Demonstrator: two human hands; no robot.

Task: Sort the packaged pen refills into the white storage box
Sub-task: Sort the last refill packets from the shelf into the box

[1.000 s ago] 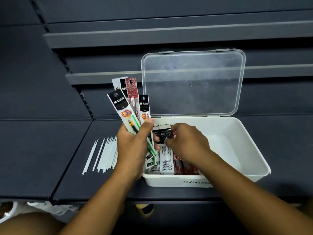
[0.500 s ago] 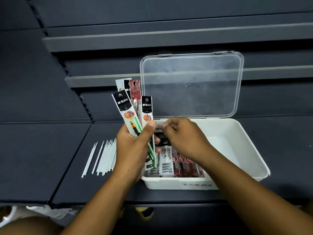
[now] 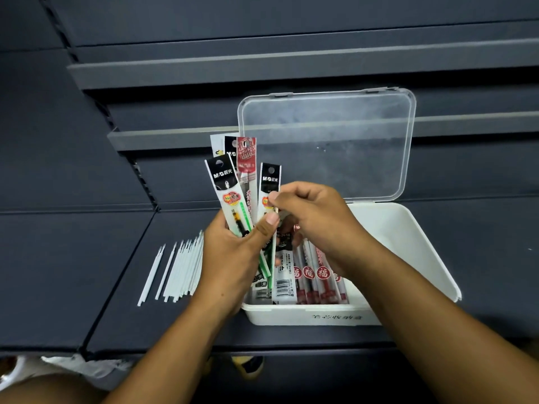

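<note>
My left hand (image 3: 233, 258) holds a fanned bunch of packaged pen refills (image 3: 233, 182) upright, just left of the white storage box (image 3: 408, 246). My right hand (image 3: 315, 217) pinches the rightmost packet (image 3: 269, 182) of that fan between thumb and forefinger. The box stands open on the dark shelf, its clear lid (image 3: 329, 141) upright behind it. Several packets (image 3: 309, 281) lie flat in the box's left half, some with red labels. The right half of the box shows bare white floor.
A row of several loose white refill tubes (image 3: 180, 269) lies on the dark shelf (image 3: 73, 272) left of my left hand. Dark slatted shelving (image 3: 262, 62) rises behind the box. The shelf's front edge runs just below the box.
My right hand rose out of the box, where it had been laying a packet down, and now grips the rightmost packet in the fan. The left hand barely moved.
</note>
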